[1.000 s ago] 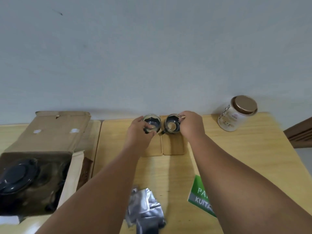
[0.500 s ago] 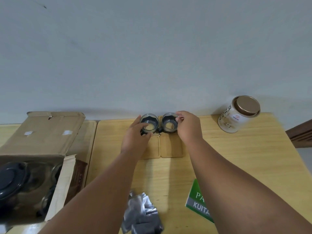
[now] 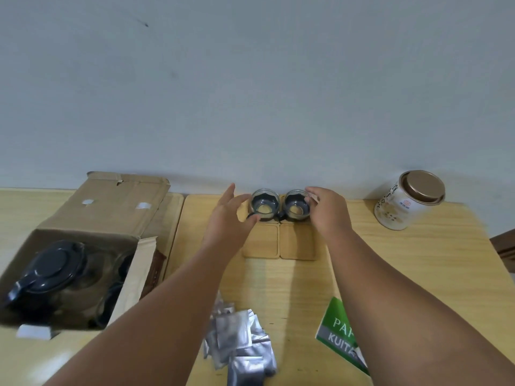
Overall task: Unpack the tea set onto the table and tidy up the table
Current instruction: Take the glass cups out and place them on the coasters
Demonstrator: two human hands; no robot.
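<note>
Two small glass cups with dark handles stand side by side at the table's far edge by the wall: the left cup [image 3: 264, 205] and the right cup [image 3: 297, 206]. My left hand [image 3: 227, 222] hovers just left of the left cup with fingers spread, holding nothing. My right hand [image 3: 327, 211] pinches the right cup's rim with its fingertips. Two square wooden coasters [image 3: 278, 241] lie bare just in front of the cups. An open cardboard box [image 3: 117, 207] at the left holds a dark-lidded teapot [image 3: 53, 267] and more glassware.
A round tin [image 3: 408, 201] with a bronze lid stands at the back right. Several silver sachets [image 3: 241, 339] lie in a heap at the near middle. A green booklet [image 3: 338, 334] lies beside them, partly under my right forearm. The table's right edge [image 3: 490, 263] is close.
Both cups moved away from me, off the near coasters toward the wall. My left hand let go of the left cup and opened; my right hand stays on the right cup.
</note>
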